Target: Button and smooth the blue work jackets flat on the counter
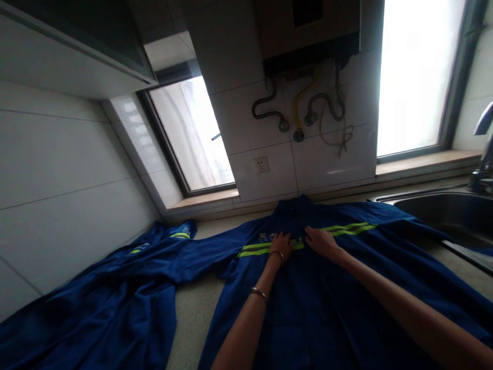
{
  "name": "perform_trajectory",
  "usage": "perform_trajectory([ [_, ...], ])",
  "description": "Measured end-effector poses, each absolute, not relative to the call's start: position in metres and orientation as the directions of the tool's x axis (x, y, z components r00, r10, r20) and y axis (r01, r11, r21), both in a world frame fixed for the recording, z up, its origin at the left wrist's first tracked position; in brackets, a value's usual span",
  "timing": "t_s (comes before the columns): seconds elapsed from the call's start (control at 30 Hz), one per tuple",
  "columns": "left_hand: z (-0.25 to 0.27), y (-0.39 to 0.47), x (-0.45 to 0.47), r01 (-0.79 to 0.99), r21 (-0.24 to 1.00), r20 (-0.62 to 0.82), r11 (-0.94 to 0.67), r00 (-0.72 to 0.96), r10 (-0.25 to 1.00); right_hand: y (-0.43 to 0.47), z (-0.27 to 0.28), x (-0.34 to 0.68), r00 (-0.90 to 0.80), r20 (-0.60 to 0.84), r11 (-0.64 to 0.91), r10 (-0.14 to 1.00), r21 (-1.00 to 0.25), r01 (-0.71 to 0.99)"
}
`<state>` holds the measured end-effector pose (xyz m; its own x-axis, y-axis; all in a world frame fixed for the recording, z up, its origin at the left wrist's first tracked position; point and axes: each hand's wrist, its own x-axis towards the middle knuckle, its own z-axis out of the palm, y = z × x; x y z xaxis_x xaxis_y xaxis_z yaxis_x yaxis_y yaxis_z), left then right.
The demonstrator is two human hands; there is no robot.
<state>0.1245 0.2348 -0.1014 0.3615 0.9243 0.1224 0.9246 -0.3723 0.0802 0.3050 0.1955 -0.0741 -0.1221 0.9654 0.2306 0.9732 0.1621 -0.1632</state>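
Observation:
A dark blue work jacket (285,303) with yellow-green reflective stripes lies spread, front up, on the counter, its collar toward the wall. My left hand (282,244) rests on the chest stripe beside the front opening, fingers spread over the cloth. Bracelets circle that wrist and forearm. Across the opening, my right hand (320,241) is closed at the edge of the jacket front, fingers bent against the fabric; its fingertips are partly hidden. White lettering shows on the chest near my left hand.
A second blue garment (127,303) lies crumpled at the left. At the right, a steel sink (435,205) with a faucet (483,149) adjoins the jacket's sleeve. A water heater (308,36) with pipes hangs above a wall socket (261,164). A cabinet (77,56) overhangs the upper left.

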Motion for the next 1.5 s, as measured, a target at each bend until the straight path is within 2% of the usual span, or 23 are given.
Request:
perform_trajectory([
  [0.17,-0.098,0.233,0.122,0.929,0.125,0.191,-0.349,0.322,0.927,0.225,-0.088,0.335,-0.023,0.286,0.169,0.958,-0.499,0.850],
  [0.27,-0.093,0.224,0.130,0.915,0.114,0.271,-0.386,0.345,0.898,0.239,-0.096,0.349,0.047,0.184,0.092,0.982,-0.677,0.730],
  [0.37,-0.087,0.206,0.149,0.855,0.092,0.351,-0.511,0.452,0.820,0.245,-0.100,0.356,0.073,0.074,0.005,0.995,-0.734,0.679],
  [0.47,-0.085,0.183,0.175,0.741,0.058,0.309,-0.669,0.624,0.718,0.239,-0.101,0.354,0.067,0.137,0.041,0.988,-0.662,0.749],
  [0.53,-0.088,0.167,0.190,0.701,0.061,0.193,-0.711,0.690,0.697,0.231,-0.101,0.349,0.008,0.240,0.114,0.971,-0.490,0.865],
  [0.6,-0.092,0.151,0.203,0.738,0.086,0.093,-0.669,0.663,0.743,0.223,-0.100,0.342,-0.073,0.288,0.159,0.955,-0.286,0.945],
  [0.63,-0.094,0.143,0.207,0.768,0.102,0.063,-0.632,0.629,0.775,0.220,-0.099,0.339,-0.093,0.284,0.161,0.954,-0.225,0.961],
  [0.7,-0.096,0.126,0.214,0.807,0.136,0.027,-0.574,0.577,0.817,0.216,-0.097,0.336,-0.105,0.274,0.158,0.956,-0.179,0.971],
  [0.83,-0.088,0.091,0.225,0.780,0.186,-0.033,-0.597,0.612,0.790,0.216,-0.094,0.337,-0.105,0.264,0.155,0.959,-0.176,0.972],
  [1.0,-0.069,0.070,0.236,0.854,0.134,0.050,-0.503,0.501,0.864,0.224,-0.097,0.348,-0.181,0.281,0.247,0.943,-0.221,0.944],
  [1.1,-0.056,0.069,0.236,0.871,0.163,-0.054,-0.464,0.477,0.877,0.229,-0.101,0.355,-0.180,0.308,0.274,0.934,-0.298,0.914],
  [1.2,-0.044,0.057,0.230,0.847,0.156,-0.122,-0.509,0.528,0.841,0.232,-0.104,0.359,-0.194,0.326,0.310,0.925,-0.355,0.882],
  [1.37,-0.033,0.003,0.220,0.752,0.146,-0.123,-0.643,0.658,0.742,0.234,-0.106,0.361,-0.191,0.313,0.315,0.930,-0.412,0.855],
  [1.5,-0.045,-0.041,0.219,0.739,0.090,-0.122,-0.668,0.674,0.729,0.235,-0.108,0.363,-0.186,0.326,0.321,0.927,-0.427,0.845],
])
